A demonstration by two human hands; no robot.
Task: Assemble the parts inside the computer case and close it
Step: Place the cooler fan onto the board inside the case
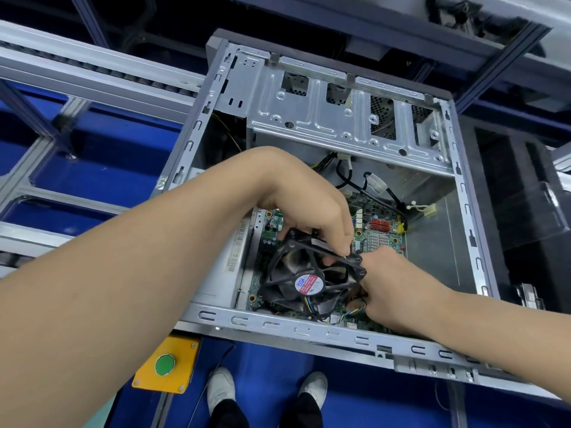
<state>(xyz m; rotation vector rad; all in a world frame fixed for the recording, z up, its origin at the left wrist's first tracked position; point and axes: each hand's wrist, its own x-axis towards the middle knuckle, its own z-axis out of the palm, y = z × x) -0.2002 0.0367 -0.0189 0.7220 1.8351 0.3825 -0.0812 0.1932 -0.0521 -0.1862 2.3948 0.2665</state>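
The cooler fan [306, 281] is inside the open computer case [309, 330], low at the near side. It is tilted above the green motherboard [383, 239] and, as far as I can judge, it is not seated yet.

The left hand [309, 205] comes from above, and its fingers are curled over the far edge of the black frame and pinch it. The right hand [392, 279] is against the right corner of the frame. Its fingertips go under the fan and are hidden, so I cannot tell if it grips the fan, holds the thin coloured wires [309, 304], or only supports.

The fan should be light, with a stiff plastic frame. The blades are thin and turn freely, so they are no place to hold. The best hold is on the outer frame, at two opposite corners, with the fingers away from the blades and the round label.

The wires are soft and weak where they join the fan, so they should stay slack and not be trapped beneath. The board below is fragile, so the fan should come down flat and gently.
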